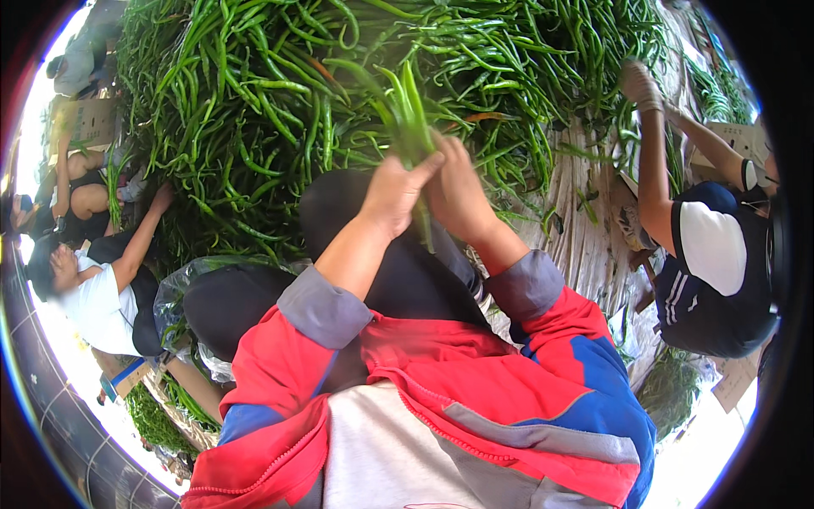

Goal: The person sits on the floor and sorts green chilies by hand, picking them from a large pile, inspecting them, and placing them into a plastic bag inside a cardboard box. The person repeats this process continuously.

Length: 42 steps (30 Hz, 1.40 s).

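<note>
In front of my knees, my left hand (395,194) is closed around a bunch of long green chili peppers (407,108). Their upper ends fan out above the fist, and a thin part shows below it. My right hand (459,184) is against the right side of the bunch, its fingers curled and close to my left thumb. Motion blur and overlap hide whether it grips any peppers. Just beyond both hands lies a large heap of green chili peppers (267,121), with a few reddish ones among them.
A clear plastic bag (175,286) with peppers sits by my left knee. Creased pale sheeting (572,184) covers the ground at right. One person (706,254) reaches into the heap from the right with a gloved hand; another (114,292) reaches in from the left. Cardboard boxes (89,121) stand behind.
</note>
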Each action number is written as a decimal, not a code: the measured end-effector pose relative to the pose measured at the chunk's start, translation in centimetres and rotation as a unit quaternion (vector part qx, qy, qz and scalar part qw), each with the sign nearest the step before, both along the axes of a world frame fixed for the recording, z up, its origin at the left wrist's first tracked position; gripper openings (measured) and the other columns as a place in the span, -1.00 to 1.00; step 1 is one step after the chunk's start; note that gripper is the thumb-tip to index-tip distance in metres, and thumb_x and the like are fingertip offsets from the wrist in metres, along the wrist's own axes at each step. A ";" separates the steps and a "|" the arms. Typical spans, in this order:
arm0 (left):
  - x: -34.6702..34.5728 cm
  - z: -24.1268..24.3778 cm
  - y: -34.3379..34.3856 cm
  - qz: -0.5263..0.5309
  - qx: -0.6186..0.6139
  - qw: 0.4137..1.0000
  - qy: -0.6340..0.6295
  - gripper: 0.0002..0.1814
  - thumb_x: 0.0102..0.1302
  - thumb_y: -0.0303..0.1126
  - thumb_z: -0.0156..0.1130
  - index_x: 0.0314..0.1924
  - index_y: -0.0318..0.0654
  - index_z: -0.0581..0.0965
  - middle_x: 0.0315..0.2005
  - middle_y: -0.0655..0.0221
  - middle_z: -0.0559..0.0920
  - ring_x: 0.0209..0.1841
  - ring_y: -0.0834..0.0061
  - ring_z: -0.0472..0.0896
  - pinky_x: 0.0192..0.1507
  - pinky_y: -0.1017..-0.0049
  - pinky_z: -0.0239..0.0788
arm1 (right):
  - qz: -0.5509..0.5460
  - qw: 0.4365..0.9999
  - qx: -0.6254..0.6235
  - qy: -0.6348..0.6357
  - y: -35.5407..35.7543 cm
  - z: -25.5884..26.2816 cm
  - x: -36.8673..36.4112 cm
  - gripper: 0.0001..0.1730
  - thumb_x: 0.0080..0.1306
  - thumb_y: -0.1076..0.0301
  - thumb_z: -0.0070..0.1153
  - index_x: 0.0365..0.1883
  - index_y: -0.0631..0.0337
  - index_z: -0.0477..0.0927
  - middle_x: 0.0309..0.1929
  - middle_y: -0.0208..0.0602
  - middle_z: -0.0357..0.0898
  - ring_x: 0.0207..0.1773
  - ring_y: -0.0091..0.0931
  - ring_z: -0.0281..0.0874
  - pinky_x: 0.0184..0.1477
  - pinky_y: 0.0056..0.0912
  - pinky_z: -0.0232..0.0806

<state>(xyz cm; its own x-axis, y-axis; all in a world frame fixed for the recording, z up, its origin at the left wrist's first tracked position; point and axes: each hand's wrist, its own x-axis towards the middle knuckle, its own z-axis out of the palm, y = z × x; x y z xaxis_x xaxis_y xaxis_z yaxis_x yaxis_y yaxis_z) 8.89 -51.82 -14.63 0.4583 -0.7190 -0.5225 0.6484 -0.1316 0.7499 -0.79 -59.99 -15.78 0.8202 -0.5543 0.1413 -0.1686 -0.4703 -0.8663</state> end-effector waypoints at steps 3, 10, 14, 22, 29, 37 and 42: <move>1.0 0.6 0.4 0.093 -0.042 0.992 0.072 -0.67 0.17 -0.47 0.28 -0.08 -0.25 0.41 -0.22 0.33 0.54 -0.21 0.46 0.56 -0.16 0.45 0.45 | 0.110 0.993 -0.014 -0.029 -0.7 1.6 -0.2 -0.54 0.29 0.29 -0.03 0.13 0.32 0.41 0.10 0.06 0.36 0.21 -0.15 0.19 0.24 -0.25 0.10; 0.5 1.1 0.3 0.190 -0.075 0.979 0.027 -0.72 0.17 -0.57 0.22 -0.13 -0.20 0.41 -0.39 0.40 0.52 -0.39 0.55 0.50 -0.30 0.44 0.45 | -0.194 0.941 -0.181 0.208 -12.0 -16.6 -2.0 -0.71 0.15 0.31 0.07 -0.14 0.10 0.60 -0.11 -0.21 0.57 0.00 -0.21 0.45 0.09 -0.22 0.26; 1.3 2.0 2.2 0.228 -0.085 0.969 0.035 -0.72 0.17 -0.57 0.21 -0.13 -0.21 0.40 -0.37 0.40 0.50 -0.38 0.55 0.48 -0.29 0.45 0.43 | -0.131 0.895 -0.323 0.279 -12.1 -16.3 -2.0 -0.71 0.14 0.39 0.06 -0.12 0.04 0.53 -0.23 -0.34 0.52 -0.06 -0.32 0.45 -0.02 -0.26 0.27; 6.6 11.7 10.9 0.307 -0.190 0.932 -0.019 -0.70 0.23 -0.51 0.13 -0.05 -0.32 0.33 -0.34 0.38 0.45 -0.34 0.60 0.39 -0.22 0.53 0.35 | -0.177 0.927 -0.303 0.130 -10.4 -2.6 -5.7 -0.78 0.22 0.40 0.07 -0.14 0.09 0.55 -0.37 -0.31 0.52 -0.28 -0.28 0.51 -0.27 -0.25 0.34; 9.9 15.0 19.6 0.292 -0.304 0.903 -0.075 -0.66 0.26 -0.61 0.04 0.03 -0.31 0.27 -0.28 0.36 0.38 -0.29 0.54 0.33 -0.10 0.47 0.30 | -0.058 0.832 0.546 -0.076 -9.3 3.1 -5.0 -0.63 0.47 0.24 -0.19 0.10 0.30 0.39 -0.45 -0.40 0.45 -0.58 -0.72 0.19 -0.61 -0.73 0.01; 11.3 12.6 24.1 0.354 -0.303 0.885 -0.002 -0.70 0.27 -0.59 0.07 -0.02 -0.35 0.27 -0.28 0.36 0.42 -0.30 0.54 0.38 -0.12 0.47 0.33 | 0.192 0.677 0.694 -0.150 -5.4 3.2 6.1 -0.62 0.48 0.17 -0.31 0.06 0.26 0.35 -0.11 -0.09 0.55 -0.23 -0.39 0.54 -0.20 -0.38 0.45; 10.4 12.8 24.5 0.365 -0.258 0.894 -0.032 -0.75 0.31 -0.54 0.02 -0.03 -0.38 0.31 -0.27 0.35 0.41 -0.28 0.54 0.37 -0.08 0.50 0.32 | 0.101 0.765 0.629 -0.098 -2.3 1.2 14.0 -0.81 0.36 0.44 -0.04 -0.08 0.29 0.46 -0.10 -0.05 0.55 -0.17 -0.38 0.56 -0.20 -0.38 0.44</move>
<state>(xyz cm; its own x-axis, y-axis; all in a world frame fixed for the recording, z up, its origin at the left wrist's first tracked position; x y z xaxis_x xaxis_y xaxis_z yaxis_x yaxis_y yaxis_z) 19.29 -27.29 -1.86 0.9204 -0.3549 -0.1637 0.3749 0.6830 0.6268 13.17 -62.34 -14.59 0.9385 -0.2178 -0.2679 -0.0112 0.7565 -0.6539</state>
